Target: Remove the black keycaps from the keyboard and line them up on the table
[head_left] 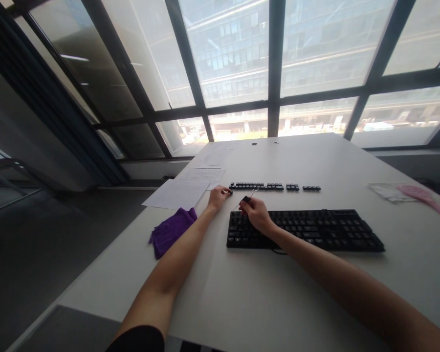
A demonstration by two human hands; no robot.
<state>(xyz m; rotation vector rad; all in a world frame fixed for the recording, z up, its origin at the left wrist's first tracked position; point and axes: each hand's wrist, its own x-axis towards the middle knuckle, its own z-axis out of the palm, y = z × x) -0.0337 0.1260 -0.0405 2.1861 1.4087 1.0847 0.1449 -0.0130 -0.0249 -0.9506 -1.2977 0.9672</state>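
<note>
My left hand [219, 196] is at the left end of a row of loose black keycaps [256, 186], its fingers closed on a small black keycap [231, 192] at the table surface. In my right hand [257, 211] is a wire keycap puller [246, 199] with a black handle; its thin wire loops point up and away. That hand hovers over the left part of a black keyboard [315, 230], covering some of its keys. The keycap row lies beyond the keyboard, in groups with gaps between them.
Left of my left forearm lies a crumpled purple cloth [173, 231]. Paper sheets [179, 189] rest along the white table's [212, 293] left edge. On the right are a pink handled object [421, 194] and a clear plastic bag [386, 192]. Large windows stand beyond the table.
</note>
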